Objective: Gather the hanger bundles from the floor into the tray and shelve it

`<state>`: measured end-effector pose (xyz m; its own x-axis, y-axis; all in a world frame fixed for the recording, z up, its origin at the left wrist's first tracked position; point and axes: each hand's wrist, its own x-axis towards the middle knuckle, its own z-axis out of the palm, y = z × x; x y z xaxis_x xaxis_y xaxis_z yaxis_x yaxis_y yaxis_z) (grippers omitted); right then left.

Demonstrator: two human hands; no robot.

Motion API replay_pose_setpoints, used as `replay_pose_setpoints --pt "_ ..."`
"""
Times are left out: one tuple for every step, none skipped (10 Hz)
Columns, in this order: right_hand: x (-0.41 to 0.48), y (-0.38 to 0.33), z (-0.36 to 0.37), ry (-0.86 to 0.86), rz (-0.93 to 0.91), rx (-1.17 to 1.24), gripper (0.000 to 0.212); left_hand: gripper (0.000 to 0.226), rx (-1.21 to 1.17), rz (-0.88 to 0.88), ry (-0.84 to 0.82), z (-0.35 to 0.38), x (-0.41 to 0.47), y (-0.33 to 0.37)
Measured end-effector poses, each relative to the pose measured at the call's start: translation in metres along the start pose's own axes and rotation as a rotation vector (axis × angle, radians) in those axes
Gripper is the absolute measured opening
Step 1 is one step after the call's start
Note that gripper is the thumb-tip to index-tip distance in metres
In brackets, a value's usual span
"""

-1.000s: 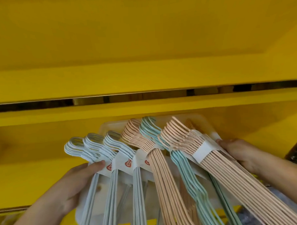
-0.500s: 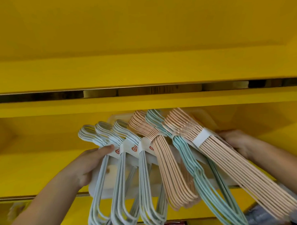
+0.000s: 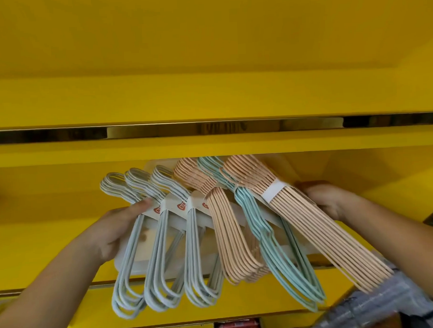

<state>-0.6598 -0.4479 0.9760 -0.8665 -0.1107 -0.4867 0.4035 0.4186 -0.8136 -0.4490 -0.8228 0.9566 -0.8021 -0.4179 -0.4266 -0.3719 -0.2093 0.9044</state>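
Head view: yellow shelf (image 3: 209, 145).
Tray (image 3: 237, 218): white, loaded with hanger bundles (image 3: 228, 227).
Left hand (image 3: 119, 225): clamped on tray's left edge.
Right hand (image 3: 328, 201): clamped on tray's right edge.

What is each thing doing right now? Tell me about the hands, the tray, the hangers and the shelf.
left hand: gripping the tray's left side
right hand: gripping its right side
tray: tilted, partly into the shelf
hanger bundles: banded, overhanging the tray's front
yellow shelf: open

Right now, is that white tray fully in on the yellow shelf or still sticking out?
Sticking out. The tray near end overhangs the shelf edge, the hangers dangle below it, and the left hand and right hand grip its sides.
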Motion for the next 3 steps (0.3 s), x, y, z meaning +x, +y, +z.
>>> replay_pose_setpoints --pt "-0.005 0.001 0.001 0.009 -0.063 -0.014 0.031 0.065 0.010 0.064 0.064 0.005 -0.012 0.003" --pt "-0.018 -0.001 -0.002 0.002 -0.169 0.012 0.025 0.034 0.039 0.180 0.146 0.004 -0.023 0.003" --pt "-0.032 0.002 -0.018 0.002 -0.235 0.104 0.028 0.027 0.016 0.186 0.227 0.000 -0.041 0.003"
